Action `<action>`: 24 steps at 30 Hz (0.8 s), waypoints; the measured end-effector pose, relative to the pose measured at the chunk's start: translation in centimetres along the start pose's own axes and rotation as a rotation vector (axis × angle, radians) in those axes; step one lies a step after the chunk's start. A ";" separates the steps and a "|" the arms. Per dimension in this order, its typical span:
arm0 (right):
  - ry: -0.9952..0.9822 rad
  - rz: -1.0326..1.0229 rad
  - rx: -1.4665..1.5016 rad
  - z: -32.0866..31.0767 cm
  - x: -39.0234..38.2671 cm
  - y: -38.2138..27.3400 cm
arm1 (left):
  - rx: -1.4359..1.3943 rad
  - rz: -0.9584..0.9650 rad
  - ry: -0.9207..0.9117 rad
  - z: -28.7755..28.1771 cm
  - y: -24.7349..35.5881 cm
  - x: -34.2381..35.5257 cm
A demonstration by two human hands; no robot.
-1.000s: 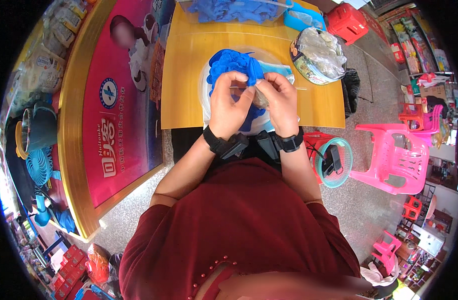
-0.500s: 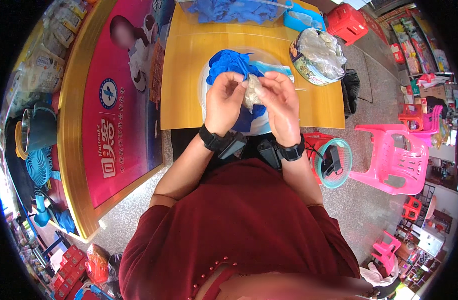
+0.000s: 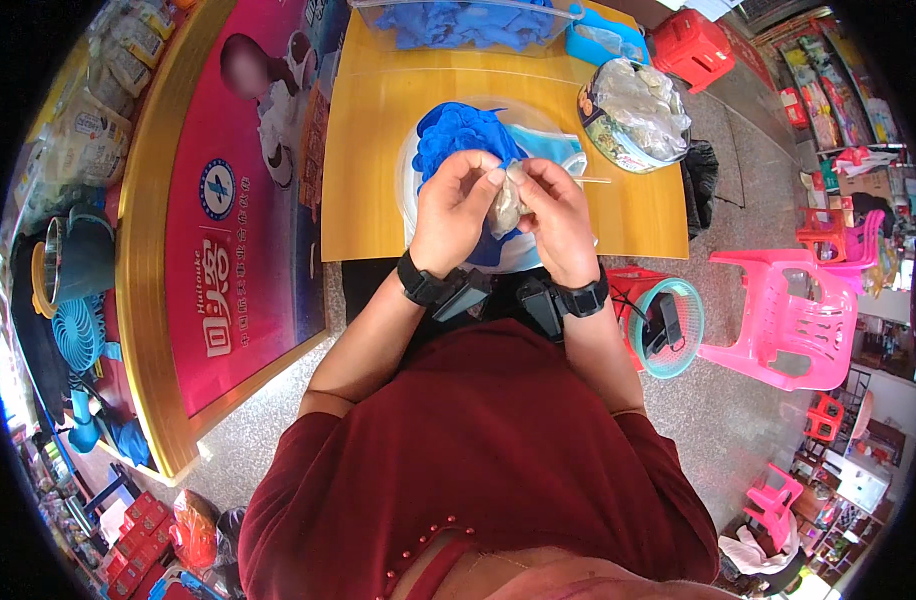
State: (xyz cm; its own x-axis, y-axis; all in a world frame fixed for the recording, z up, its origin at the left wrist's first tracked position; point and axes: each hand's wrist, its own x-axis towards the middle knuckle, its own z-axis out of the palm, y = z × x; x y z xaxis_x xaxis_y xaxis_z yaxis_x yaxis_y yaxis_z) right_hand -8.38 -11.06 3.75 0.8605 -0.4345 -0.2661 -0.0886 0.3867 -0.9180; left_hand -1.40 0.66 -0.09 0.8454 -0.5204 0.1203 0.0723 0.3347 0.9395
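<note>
My left hand [image 3: 448, 213] and my right hand [image 3: 560, 218] meet over the table, each pinching the top of a small crumpled plastic bag [image 3: 507, 212] with greyish contents. The bag hangs between my fingertips; what exactly is inside cannot be made out. Beneath and behind my hands, a heap of bright blue crumpled pieces [image 3: 460, 135] lies on a round, pale translucent tray [image 3: 406, 165]. Beside the heap, close to my right hand, there is a light blue piece resembling a face mask [image 3: 550, 146]. My hands hide part of the tray.
On the wooden table [image 3: 368, 130] stand a clear bin [image 3: 468, 45] of blue pieces, a blue container [image 3: 606, 42] and a round tin [image 3: 633, 155] topped with plastic bags. A green basket [image 3: 694, 325] and a pink chair [image 3: 793, 320] are at right. A framed pink panel [image 3: 203, 330] borders the left.
My right hand has turned inward, its fingers curling in from a more spread pose. Both thumbs have come together at the bag's top, and the bag sits slightly lower.
</note>
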 end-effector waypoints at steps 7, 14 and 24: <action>0.147 -0.426 -0.346 -0.3 1.4 1.8 | 0.400 0.208 0.019 1.1 0.4 -0.5; -0.091 -0.237 0.046 0.5 -1.0 0.0 | 0.125 0.134 0.085 0.3 0.3 0.0; -0.121 -0.236 -0.036 0.4 -0.1 0.2 | -0.137 0.021 -0.091 -0.8 1.0 0.3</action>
State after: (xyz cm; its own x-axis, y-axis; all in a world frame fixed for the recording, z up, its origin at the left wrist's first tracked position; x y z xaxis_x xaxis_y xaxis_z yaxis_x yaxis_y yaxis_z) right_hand -8.26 -10.61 3.75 0.9130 -0.4079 -0.0080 0.1060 0.2560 -0.9608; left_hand -0.63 1.44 0.67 0.7967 -0.5789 0.1735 0.1321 0.4470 0.8847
